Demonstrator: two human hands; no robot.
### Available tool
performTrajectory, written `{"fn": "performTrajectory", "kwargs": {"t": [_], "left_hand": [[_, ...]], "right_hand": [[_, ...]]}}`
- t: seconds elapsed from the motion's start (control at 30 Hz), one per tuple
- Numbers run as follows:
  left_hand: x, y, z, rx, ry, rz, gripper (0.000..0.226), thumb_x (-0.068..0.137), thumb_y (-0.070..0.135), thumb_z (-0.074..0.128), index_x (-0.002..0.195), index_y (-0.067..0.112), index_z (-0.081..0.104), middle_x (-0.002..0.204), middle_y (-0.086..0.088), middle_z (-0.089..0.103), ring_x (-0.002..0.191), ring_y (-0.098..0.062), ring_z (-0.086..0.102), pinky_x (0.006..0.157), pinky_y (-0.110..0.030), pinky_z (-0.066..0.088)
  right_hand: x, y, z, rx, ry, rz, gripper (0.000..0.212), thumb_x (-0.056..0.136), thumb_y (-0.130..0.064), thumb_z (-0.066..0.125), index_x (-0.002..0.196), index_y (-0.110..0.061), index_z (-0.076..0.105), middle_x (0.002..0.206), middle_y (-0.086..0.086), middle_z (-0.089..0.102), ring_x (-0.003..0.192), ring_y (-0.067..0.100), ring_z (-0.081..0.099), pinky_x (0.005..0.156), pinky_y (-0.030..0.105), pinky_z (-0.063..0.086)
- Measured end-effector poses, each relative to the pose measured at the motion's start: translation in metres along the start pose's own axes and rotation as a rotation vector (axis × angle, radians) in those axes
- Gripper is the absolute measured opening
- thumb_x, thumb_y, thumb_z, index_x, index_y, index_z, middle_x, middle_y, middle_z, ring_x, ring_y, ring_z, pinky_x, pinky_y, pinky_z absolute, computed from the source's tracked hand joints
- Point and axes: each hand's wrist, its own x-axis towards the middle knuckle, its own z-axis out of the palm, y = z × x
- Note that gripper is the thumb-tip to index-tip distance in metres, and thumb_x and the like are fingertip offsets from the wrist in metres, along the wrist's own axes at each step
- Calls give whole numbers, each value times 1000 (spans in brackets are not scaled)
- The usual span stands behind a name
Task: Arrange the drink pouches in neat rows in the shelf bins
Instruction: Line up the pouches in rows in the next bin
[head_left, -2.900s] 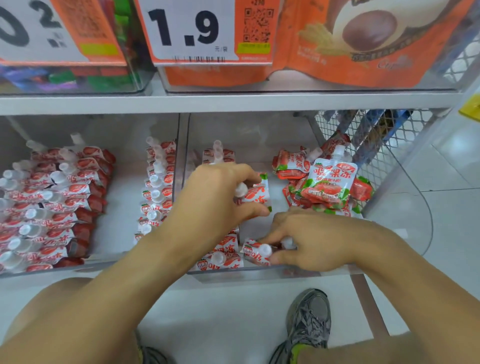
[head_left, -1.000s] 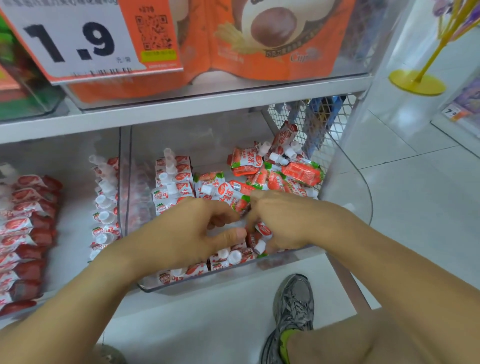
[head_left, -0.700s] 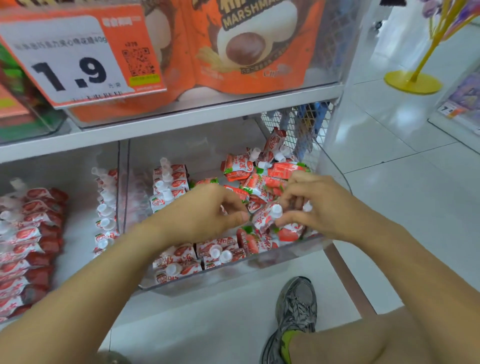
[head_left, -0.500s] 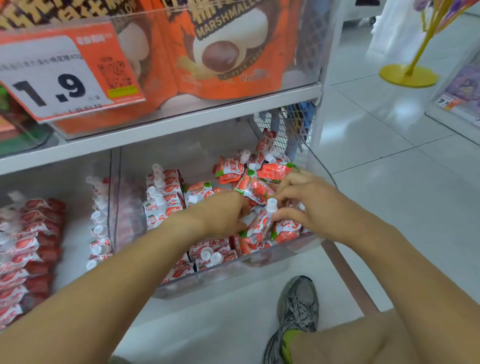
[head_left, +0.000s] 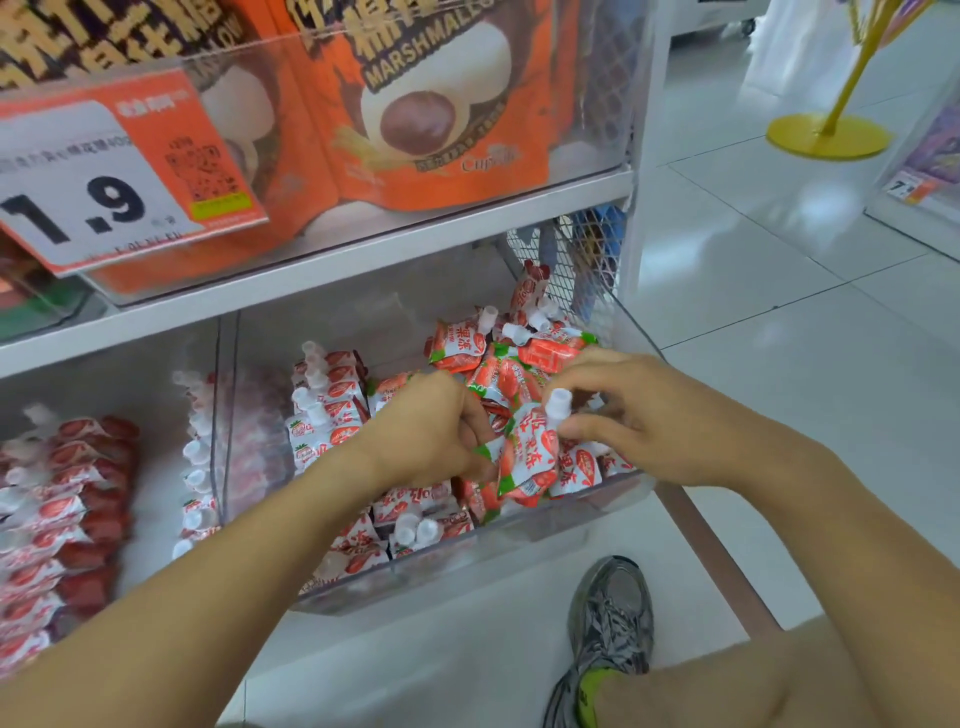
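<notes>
Over the clear bin (head_left: 467, 564), both hands now pinch one raised pouch (head_left: 527, 457), left grip seemingly lower.

White glossy floor tiles (head_left: 779, 332) are being lit from overhead, glare showing. A yellow stand base (head_left: 828, 136) is being seen far right, near white shelving (head_left: 363, 260) with wire mesh (head_left: 587, 260).

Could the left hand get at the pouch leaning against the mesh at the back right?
Probably not directly: the left hand grips the bottom of a pouch, and the right hand and the loose heap lie before the leaning pouch.
</notes>
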Motion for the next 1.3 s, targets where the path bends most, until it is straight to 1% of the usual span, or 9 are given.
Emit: {"fn": "performTrajectory", "kwargs": {"t": [0.2, 0.33, 0.53, 0.67, 0.77, 0.87, 0.97, 1.1, 1.3], "left_hand": [[-27, -7, 5, -156, 276, 40, 17, 69, 25, 86, 74, 28, 70, 102, 10, 61, 92, -9, 58, 83, -25, 48], [-33, -18, -1, -351, 362, -80, 17, 79, 6, 76, 75, 14, 61, 88, 1, 73, 72, -11, 69, 69, -26, 56], [-38, -44, -11, -591, 348, -181, 15, 83, 15, 74, 83, 12, 59, 77, -12, 72, 74, -33, 68, 74, -47, 56], [-39, -43, 0, -893, 367, -235, 17, 86, 10, 70, 93, 1, 57, 89, -16, 71, 78, -25, 69, 84, -46, 53], [-40, -42, 0, -1036, 355, -207, 20, 88, 9, 67, 98, -1, 54, 97, -21, 68, 77, -23, 69, 79, -38, 56], [-45, -40, -3, -934, 328, -115, 15, 88, 11, 67, 96, 4, 57, 93, -13, 70, 79, -18, 70, 76, -30, 56], [-53, -39, -5, -684, 295, 3, 14, 86, 21, 69, 97, 15, 63, 95, 3, 71, 88, -4, 68, 83, -21, 53], [-73, -54, -18, -77, 88, 137, 36, 89, 22, 63, 121, 35, 56, 118, 24, 59, 106, 6, 54, 93, -16, 43], [-64, -66, -6, 200, 87, 164, 49, 75, 0, 68, 111, 34, 66, 111, 12, 64, 102, -9, 59, 87, -28, 50]], "right_hand": [[-9, -6, -16, 95, 76, 34, 5, 93, -29, 61, 96, -32, 61, 101, -13, 58, 96, 8, 61, 81, 28, 52], [-11, -8, -23, 165, 81, 89, 11, 90, -37, 62, 97, -29, 62, 100, -7, 66, 89, 13, 66, 78, 46, 57], [-1, -24, -10, -110, 42, 31, 11, 79, -39, 70, 87, -32, 66, 110, -13, 62, 111, 7, 55, 95, 35, 47], [19, -45, 12, -83, -18, 58, 61, 76, -60, 73, 130, -41, 51, 132, -22, 54, 120, -5, 47, 102, 18, 37], [44, -49, 32, -44, -13, 127, 109, 65, -65, 80, 151, -36, 21, 144, -13, 45, 123, 4, 50, 101, 27, 44], [59, -45, 42, -28, -94, 197, 115, 57, -60, 88, 149, -34, 23, 145, -9, 43, 128, 8, 46, 98, 23, 41], [60, -39, 36, -18, -91, 207, 81, 54, -47, 94, 119, -36, 48, 97, -19, 58, 84, -9, 57, 67, 13, 42], [54, -39, 30, -104, -70, 261, 80, 50, -47, 95, 118, -34, 55, 108, -14, 61, 100, 9, 57, 85, 36, 51], [44, -36, 28, -67, -125, 233, 63, 68, -42, 88, 117, -46, 47, 114, -21, 59, 101, 0, 58, 84, 26, 51]]}}
